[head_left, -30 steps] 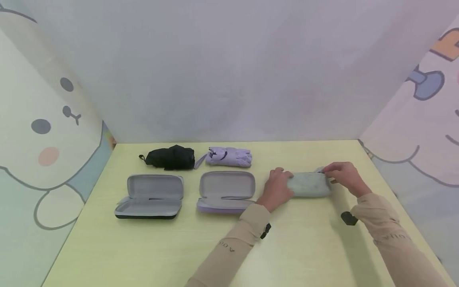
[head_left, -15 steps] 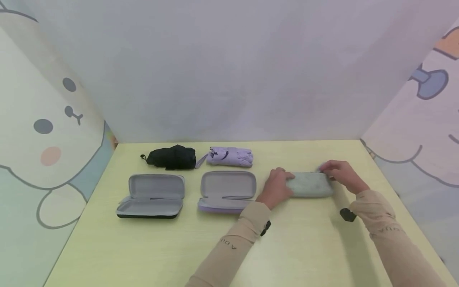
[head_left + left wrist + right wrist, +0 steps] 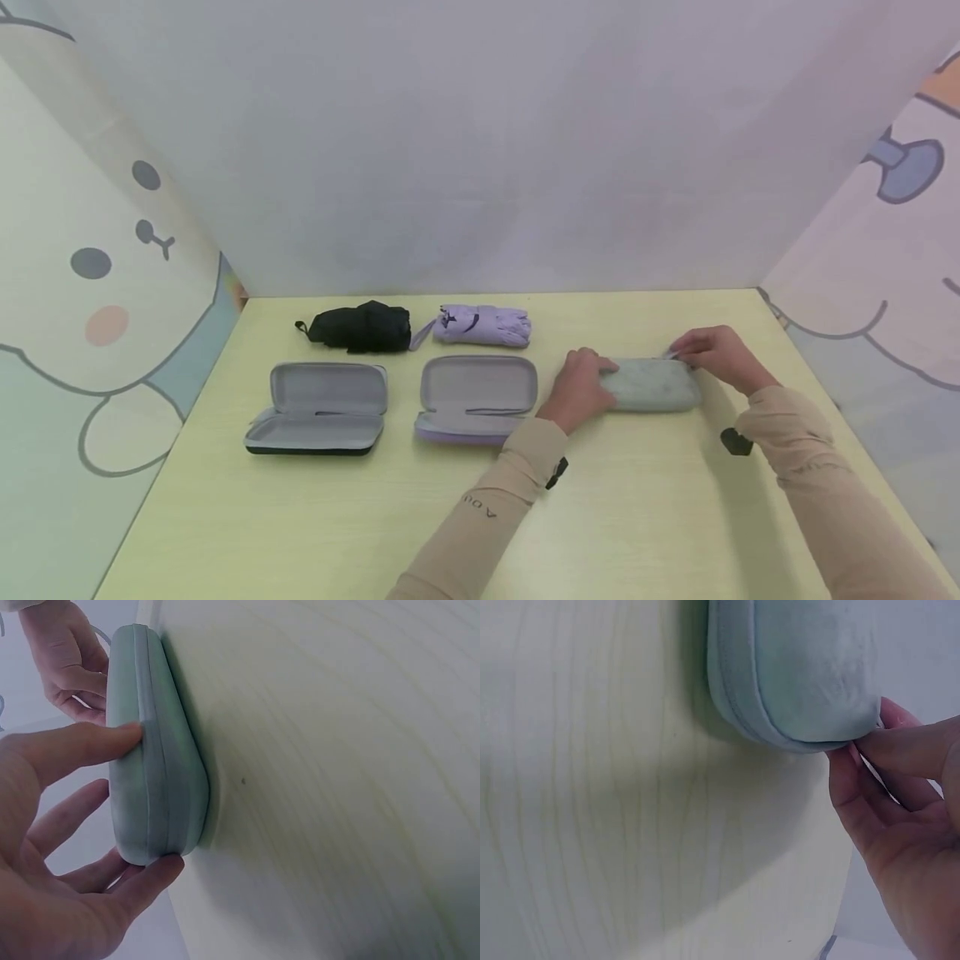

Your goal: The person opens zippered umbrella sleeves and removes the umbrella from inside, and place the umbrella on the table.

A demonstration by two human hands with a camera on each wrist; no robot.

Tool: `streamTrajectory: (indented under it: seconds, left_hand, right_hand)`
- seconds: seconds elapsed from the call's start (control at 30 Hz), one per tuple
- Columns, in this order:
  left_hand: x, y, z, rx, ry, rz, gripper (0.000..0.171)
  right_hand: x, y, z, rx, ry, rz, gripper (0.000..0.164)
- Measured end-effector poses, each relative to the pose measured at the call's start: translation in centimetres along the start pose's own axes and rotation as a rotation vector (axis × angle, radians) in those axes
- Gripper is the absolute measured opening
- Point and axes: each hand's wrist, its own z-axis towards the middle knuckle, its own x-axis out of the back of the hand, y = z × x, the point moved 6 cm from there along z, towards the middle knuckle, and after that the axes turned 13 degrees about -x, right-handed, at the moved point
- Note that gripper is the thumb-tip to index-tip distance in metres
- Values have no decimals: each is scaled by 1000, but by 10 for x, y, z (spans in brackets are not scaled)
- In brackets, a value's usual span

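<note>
On the right side of the table lies a pale green zip case (image 3: 651, 385), its lid down. My left hand (image 3: 577, 390) grips its left end, thumb over the zip band and fingers around the rounded end, as the left wrist view shows. At the far right corner, my right hand (image 3: 722, 358) pinches a small pale strap (image 3: 670, 355) between thumb and fingers. In the right wrist view, the thumb and fingers touch the corner of the case, and what lies between the fingertips is mostly hidden.
Two cases stand open to the left: a black one (image 3: 315, 433) and a purple one (image 3: 461, 432), both grey inside. Behind them lie a folded black umbrella (image 3: 362, 327) and a folded purple umbrella (image 3: 483, 326). A pale wall backs the table (image 3: 315, 533).
My right hand has shifted slightly at the far right corner, rising a little in the last half second. My left hand keeps its grip on the case. The head view has shifted slightly.
</note>
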Motion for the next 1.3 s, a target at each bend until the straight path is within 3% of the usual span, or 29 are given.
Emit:
streamTrajectory:
  seconds: [0.2,0.4,0.63,1.3]
  left_hand:
    - [2,1,1,6,0,5,47]
    - [3,-1,3,29,0,-9,48]
    - [4,-1,4,32,9,-22,48]
    - [1,-3,3,32,22,-10,46]
  right_hand:
    - [-3,-12,4,57,86,-221,15]
    - [-5,-17,8,84,30,-314,19]
    - [-9,-19,14,92,19,-339,24]
    - [-5,-8,1,136,160,-262,24]
